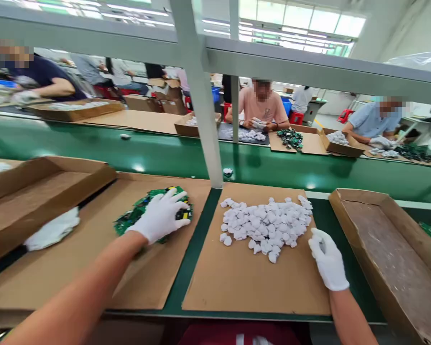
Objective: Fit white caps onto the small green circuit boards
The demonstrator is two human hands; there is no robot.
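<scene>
My left hand (162,216), in a white glove, lies with fingers spread over a pile of green circuit boards (129,218) on a cardboard sheet. Its fingertips touch the right side of the pile, and the palm hides part of it. To the right, a heap of small white pieces (266,223) covers the upper part of a second cardboard sheet (251,287). Beside that heap's right edge is my gloved right hand (327,258), its fingers curled in toward the thumb. Whatever may be between those fingers is too hidden to make out.
Shallow cardboard boxes stand at the left (50,187) and right (362,201). A white glove (53,230) lies by the left box. A grey post (204,105) rises behind the sheets, before a green conveyor belt (158,153). Several people sit beyond it, handling similar parts.
</scene>
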